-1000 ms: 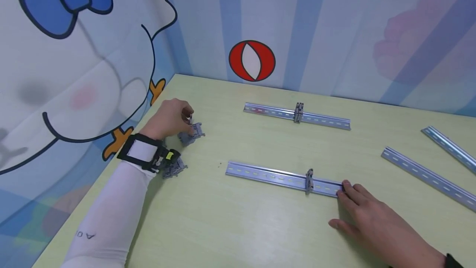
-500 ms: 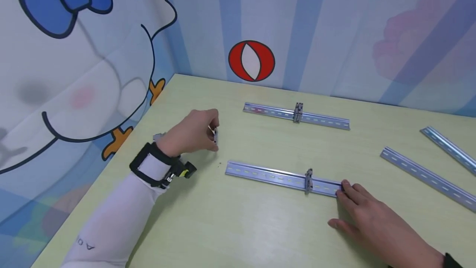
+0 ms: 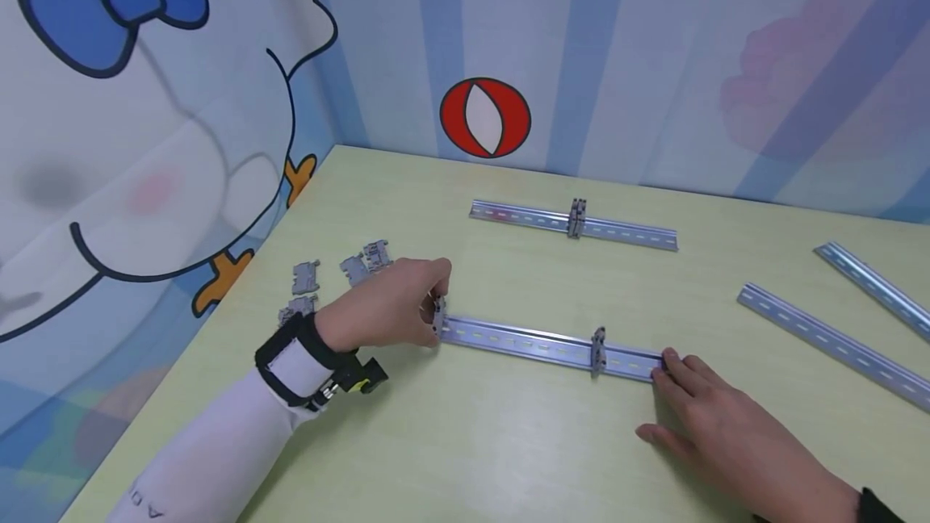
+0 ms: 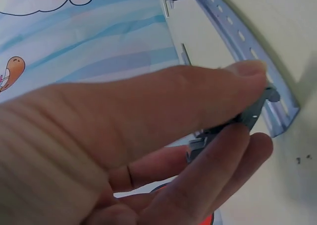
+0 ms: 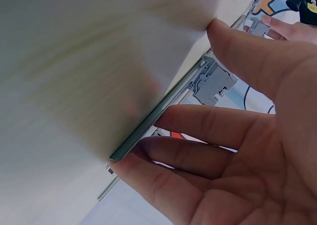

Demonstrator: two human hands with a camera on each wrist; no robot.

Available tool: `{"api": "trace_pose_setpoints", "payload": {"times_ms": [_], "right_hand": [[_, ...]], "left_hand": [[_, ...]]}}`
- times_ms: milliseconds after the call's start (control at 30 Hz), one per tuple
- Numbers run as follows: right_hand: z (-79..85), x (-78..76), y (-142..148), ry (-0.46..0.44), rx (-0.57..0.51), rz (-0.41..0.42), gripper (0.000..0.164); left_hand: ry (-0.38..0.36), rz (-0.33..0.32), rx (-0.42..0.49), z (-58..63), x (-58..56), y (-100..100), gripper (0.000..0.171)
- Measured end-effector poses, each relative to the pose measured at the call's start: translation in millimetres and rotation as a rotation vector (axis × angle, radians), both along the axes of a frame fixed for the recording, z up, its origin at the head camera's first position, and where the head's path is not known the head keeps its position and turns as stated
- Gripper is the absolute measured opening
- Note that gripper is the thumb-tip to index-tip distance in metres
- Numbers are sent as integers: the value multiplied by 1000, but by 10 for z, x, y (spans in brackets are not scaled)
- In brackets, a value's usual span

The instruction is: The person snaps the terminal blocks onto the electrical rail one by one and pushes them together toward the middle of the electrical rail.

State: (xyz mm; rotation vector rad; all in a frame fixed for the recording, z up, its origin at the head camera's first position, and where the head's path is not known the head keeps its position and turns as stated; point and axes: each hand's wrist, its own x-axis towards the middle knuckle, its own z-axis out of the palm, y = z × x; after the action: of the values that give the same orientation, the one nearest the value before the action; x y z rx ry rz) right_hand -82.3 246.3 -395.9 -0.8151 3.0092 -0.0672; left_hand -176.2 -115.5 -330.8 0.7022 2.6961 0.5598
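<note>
My left hand (image 3: 392,301) pinches a grey DIN-rail terminal block (image 4: 255,113) between thumb and fingers, right at the left end of the near DIN rail (image 3: 523,342). Another terminal block (image 3: 598,351) stands upright across that slotted metal rail, toward its right end. At the right end, fingertips of my right hand (image 3: 741,426) press on the rail, fingers extended and the thumb spread away from it. The right wrist view shows the fingers along the rail's end and the mounted block side-on. In the head view, fingers partly cover the held block.
Several loose terminal blocks (image 3: 306,277) lie on the table left of and behind my left hand. A far DIN rail (image 3: 632,234) carries a small group of blocks (image 3: 576,218). Two bare rails (image 3: 835,345) lie slanted at the right. A printed wall (image 3: 625,63) bounds the back.
My left hand has picked a terminal block from the loose ones and carried it right and toward me to the near rail's left end. The right hand stays on the rail.
</note>
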Motion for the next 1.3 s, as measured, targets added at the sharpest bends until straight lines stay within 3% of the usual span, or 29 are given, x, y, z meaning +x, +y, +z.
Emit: {"api": "trace_pose_setpoints", "payload": {"times_ms": [400,700,1033,1300], "right_hand": [[7,-7,-20,0,6,4,66],[30,-8,-18,18,2,3,65],[2,-10,-1,7,-8,-7,65],[-14,5,-2,-3,-22,-6,65]], "left_hand": [[30,4,29,-149,51,-5,44],[70,-11,67,-193,-22,-36,43],[32,-19,69,-194,-111,-36,42],[-6,-17,71,-221,-114,-65,43]]}}
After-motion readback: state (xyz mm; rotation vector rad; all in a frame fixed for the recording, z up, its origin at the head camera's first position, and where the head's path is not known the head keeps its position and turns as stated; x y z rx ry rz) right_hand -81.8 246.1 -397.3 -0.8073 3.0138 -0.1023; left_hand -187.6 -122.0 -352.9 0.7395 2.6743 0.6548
